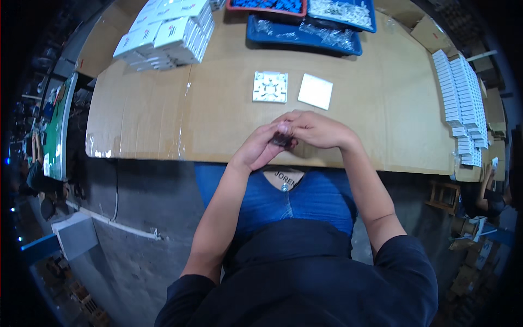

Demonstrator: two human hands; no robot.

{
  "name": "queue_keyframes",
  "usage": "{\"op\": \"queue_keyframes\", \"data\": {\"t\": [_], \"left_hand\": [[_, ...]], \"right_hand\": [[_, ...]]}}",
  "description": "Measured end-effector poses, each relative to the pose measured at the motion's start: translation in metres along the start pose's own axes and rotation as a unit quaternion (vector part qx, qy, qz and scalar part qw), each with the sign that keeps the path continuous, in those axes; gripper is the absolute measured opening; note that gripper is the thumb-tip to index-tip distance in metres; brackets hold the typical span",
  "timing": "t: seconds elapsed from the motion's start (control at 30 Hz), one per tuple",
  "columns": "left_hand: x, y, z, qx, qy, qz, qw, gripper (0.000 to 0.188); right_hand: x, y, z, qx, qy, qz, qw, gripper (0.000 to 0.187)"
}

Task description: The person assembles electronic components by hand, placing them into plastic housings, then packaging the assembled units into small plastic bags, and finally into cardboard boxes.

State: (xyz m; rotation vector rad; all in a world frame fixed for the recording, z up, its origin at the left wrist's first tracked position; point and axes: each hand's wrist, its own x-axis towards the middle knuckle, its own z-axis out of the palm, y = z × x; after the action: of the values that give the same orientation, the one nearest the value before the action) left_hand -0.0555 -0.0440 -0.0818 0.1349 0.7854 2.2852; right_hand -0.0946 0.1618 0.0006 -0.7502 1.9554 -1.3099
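Observation:
Close to the table's near edge, my two hands meet over a small dark brown piece (pixel 281 140) whose kind I cannot make out. My left hand (pixel 256 146) is closed around it from the left. From above and the right, my right hand (pixel 317 129) bends over it, its fingers closed against the left fingers and hiding part of the piece. Just beyond the hands lies a square white plastic box (pixel 270 87) with its inner clips and channels facing up. A flat white square cover (pixel 315 91) rests beside it on the right, slightly turned.
Stacked white boxes (pixel 177 41) stand at the far left of the cardboard-covered table (pixel 229 62). Blue trays (pixel 305 44) with clear bags and white parts, and a red tray (pixel 266 7) of blue parts, sit at the back. White pieces (pixel 463 103) are piled along the right edge.

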Motion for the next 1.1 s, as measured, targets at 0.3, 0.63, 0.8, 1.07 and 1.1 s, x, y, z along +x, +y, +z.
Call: {"op": "queue_keyframes", "data": {"t": [0.3, 0.63, 0.8, 1.07, 1.1], "left_hand": [[-0.001, 0.001, -0.003, -0.055, 0.01, -0.034, 0.998, 0.055], [-0.001, 0.003, 0.001, -0.079, 0.014, -0.029, 0.996, 0.053], [-0.003, 0.001, -0.001, -0.084, 0.006, -0.02, 0.996, 0.053], [0.0, 0.002, 0.0, -0.095, 0.0, -0.024, 0.995, 0.056], [-0.001, 0.003, 0.001, -0.101, 0.003, -0.026, 0.995, 0.056]], "right_hand": [[0.012, 0.023, -0.067, -0.003, 0.122, -0.043, 0.992, 0.036], [0.068, 0.049, -0.252, -0.301, 0.527, 0.016, 0.795, 0.022], [0.084, 0.057, -0.28, -0.492, 0.435, 0.106, 0.747, 0.02], [0.083, 0.068, -0.312, -0.4, 0.436, 0.128, 0.796, 0.014], [0.082, 0.07, -0.313, -0.4, 0.438, 0.127, 0.795, 0.014]]}}
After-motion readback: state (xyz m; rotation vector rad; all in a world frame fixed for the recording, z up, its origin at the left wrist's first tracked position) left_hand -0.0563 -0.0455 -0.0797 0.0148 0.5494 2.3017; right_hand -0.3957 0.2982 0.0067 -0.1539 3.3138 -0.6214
